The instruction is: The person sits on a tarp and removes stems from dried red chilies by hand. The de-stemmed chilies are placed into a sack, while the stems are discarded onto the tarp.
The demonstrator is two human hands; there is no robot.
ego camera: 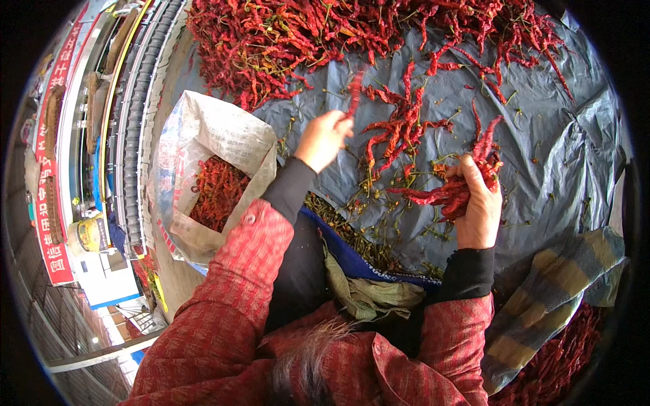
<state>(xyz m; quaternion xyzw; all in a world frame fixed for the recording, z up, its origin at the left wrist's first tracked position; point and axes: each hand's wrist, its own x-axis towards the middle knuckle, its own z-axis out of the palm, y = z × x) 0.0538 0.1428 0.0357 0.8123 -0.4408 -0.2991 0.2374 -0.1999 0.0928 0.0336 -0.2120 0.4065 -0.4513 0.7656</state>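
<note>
Between the fingers of my left hand is a single dried red chili pepper, blurred by motion and pointing away from me. My right hand grips a bunch of dried red chilies, with tips sticking out above the thumb and to the left. A small loose group of chilies lies on the grey plastic sheet between the two hands. To the left of my left forearm stands an open woven plastic sack, with chili pieces inside.
A large heap of dried chilies spreads along the far side. Stems and scraps gather by a blue sack edge near my lap. At lower right, a striped cloth lies beside more chilies. A red banner bearing writing hangs far left.
</note>
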